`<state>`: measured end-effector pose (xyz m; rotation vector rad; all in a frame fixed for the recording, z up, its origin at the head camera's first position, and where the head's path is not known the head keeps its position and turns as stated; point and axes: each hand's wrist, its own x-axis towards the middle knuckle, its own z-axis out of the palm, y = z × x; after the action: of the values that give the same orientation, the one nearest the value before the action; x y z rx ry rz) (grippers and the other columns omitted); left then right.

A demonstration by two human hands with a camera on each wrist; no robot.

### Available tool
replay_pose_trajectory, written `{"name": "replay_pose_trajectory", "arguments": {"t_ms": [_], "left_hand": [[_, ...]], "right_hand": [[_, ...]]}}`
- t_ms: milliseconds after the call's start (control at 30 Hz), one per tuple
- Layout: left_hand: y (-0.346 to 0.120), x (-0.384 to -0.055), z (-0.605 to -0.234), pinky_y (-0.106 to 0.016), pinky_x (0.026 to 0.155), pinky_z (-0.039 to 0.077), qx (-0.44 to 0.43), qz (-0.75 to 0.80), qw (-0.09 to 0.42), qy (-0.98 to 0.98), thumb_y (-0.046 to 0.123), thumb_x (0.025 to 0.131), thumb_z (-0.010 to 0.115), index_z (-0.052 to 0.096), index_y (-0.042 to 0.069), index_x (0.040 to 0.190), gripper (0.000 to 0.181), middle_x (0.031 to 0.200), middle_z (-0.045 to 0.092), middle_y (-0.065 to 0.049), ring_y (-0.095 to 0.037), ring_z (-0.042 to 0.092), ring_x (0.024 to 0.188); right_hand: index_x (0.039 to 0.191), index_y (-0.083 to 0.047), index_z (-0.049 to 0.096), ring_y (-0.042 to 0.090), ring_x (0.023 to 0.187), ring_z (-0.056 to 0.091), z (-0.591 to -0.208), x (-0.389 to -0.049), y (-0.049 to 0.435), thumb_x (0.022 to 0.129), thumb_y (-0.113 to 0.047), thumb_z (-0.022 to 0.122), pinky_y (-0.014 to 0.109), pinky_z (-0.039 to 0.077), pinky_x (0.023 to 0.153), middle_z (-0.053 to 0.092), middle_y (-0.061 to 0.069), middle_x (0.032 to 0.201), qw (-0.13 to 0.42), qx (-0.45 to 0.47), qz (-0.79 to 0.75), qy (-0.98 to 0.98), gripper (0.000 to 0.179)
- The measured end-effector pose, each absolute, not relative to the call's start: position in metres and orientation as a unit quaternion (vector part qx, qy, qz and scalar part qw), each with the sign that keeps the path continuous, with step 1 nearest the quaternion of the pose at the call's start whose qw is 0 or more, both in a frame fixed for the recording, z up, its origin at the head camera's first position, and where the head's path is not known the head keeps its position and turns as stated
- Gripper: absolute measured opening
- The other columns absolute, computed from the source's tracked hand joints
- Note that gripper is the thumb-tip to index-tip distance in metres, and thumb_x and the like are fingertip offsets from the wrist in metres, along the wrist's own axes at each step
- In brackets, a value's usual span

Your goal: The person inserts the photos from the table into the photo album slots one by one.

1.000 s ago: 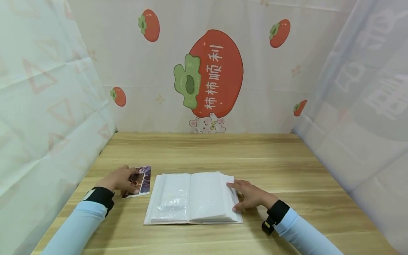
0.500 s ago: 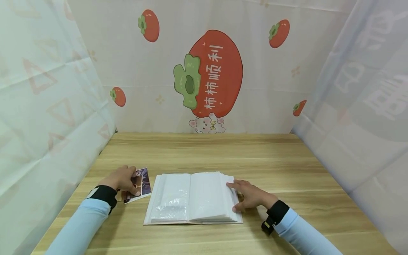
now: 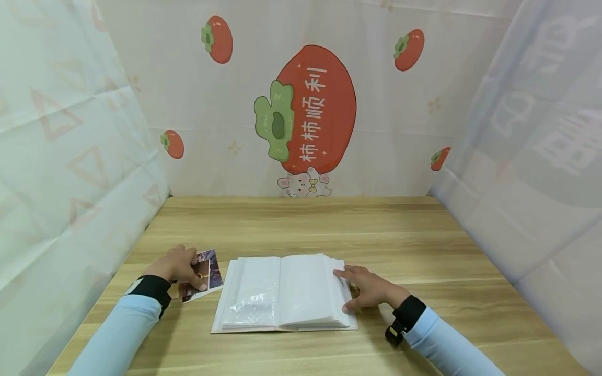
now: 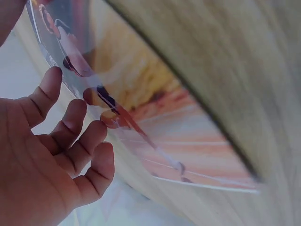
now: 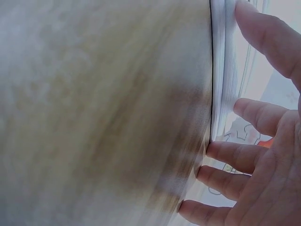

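Note:
My left hand (image 3: pixel 175 267) rests on a glossy printed photo (image 3: pixel 215 271) left of the album, thumb and fingertips spread over its surface. Up close in the left wrist view, gently bent fingers touch the photo (image 4: pixel 155 113), which shows an orange and brown scene. Part of the photo is covered by the hand. In the middle of the table lies a photo album (image 3: pixel 305 290), spread flat at blank white pages with clear plastic sleeves. At the album's right edge, my right hand (image 3: pixel 369 287) lies with fingers apart, thumb and fingertips touching the page edges.
The wooden table (image 3: pixel 301 224) reaches back to a white cloth backdrop (image 3: pixel 385 115) printed with red persimmons. Pale cloth walls (image 3: pixel 70 172) stand at left and right. The photo's right corner sits close to the album's left cover.
The photo has turned slightly and shifted toward the person under my left hand. The right hand and the album have stayed where they were.

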<state>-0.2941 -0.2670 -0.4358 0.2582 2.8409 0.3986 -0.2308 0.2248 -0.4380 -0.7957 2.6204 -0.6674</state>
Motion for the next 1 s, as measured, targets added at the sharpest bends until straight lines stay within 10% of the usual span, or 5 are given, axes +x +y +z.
{"name": "replay_pose_trajectory", "arguments": {"t_ms": [233,533,1000], "left_hand": [[-0.268,-0.291,-0.431,-0.045,0.071,0.042,0.096,0.181,0.136,0.969,0.049,0.056,0.084,0.050,-0.002,0.101,0.077,0.090,0.045,-0.014,-0.030,0.044,0.081],[-0.273,-0.283,-0.425,-0.052,0.075,0.043,0.082,0.175,0.148,0.970,0.042,0.038,0.093,0.048,-0.002,0.112,0.097,0.094,0.045,-0.017,-0.033,0.046,0.084],[-0.279,-0.284,-0.431,-0.043,0.068,0.043,0.082,0.146,0.152,0.974,0.050,0.040,0.090,0.049,-0.002,0.094,0.085,0.083,0.049,-0.010,-0.027,0.047,0.076]], "right_hand": [[0.143,-0.009,0.037,0.041,0.131,0.023,-0.439,-0.231,0.225,0.074,-0.038,0.077,0.059,0.025,0.098,0.025,0.024,0.145,0.158,-0.278,-0.228,0.920,0.085],[0.143,-0.012,0.037,0.041,0.131,0.023,-0.440,-0.231,0.224,0.075,-0.038,0.077,0.061,0.024,0.097,0.025,0.023,0.145,0.155,-0.276,-0.219,0.923,0.084],[0.144,-0.012,0.036,0.040,0.132,0.022,-0.442,-0.231,0.225,0.075,-0.039,0.076,0.062,0.023,0.097,0.024,0.022,0.146,0.157,-0.273,-0.218,0.924,0.084]]}}
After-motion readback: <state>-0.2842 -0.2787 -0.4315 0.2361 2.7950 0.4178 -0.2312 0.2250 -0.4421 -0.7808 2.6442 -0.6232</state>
